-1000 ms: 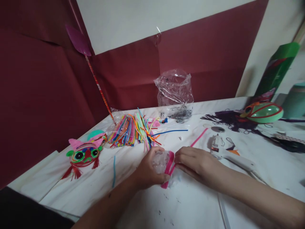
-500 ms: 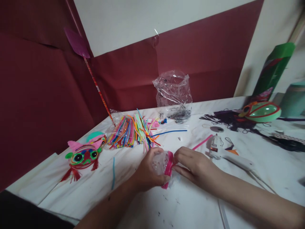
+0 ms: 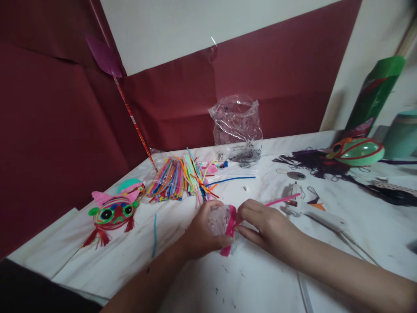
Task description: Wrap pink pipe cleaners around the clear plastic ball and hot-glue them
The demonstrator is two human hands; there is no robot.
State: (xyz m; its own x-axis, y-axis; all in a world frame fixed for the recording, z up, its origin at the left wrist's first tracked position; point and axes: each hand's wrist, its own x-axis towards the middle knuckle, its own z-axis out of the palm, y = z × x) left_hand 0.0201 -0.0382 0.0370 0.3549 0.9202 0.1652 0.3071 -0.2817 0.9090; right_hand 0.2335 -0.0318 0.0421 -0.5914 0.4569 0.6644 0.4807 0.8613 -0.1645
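My left hand point(image 3: 203, 234) is closed around a clear, rounded plastic piece point(image 3: 217, 222), thumb at its near side and fingers behind it. A bright pink fuzzy band point(image 3: 231, 217) wraps the right side of that piece. With thumb and fingers pinched together, my right hand point(image 3: 262, 221) presses at the band. From behind this hand a length of pink pipe cleaner point(image 3: 283, 199) sticks out to the right, its free end above the white glue gun point(image 3: 322, 217). The fingertips of my right hand partly hide where the pipe cleaner meets the band.
A bundle of coloured pipe cleaners point(image 3: 172, 180) lies behind my hands, and a blue one point(image 3: 154, 234) lies left. At the left sits a decorated animal-face lantern point(image 3: 114, 213). A clear plastic bag point(image 3: 237, 126) stands at the back. Dark tassels point(image 3: 306, 163) and a green balloon-like form point(image 3: 361, 152) lie right.
The free end of the pink pipe cleaner has swung down and to the right, over the glue gun. Both hands stay almost where they were, with the same grips.
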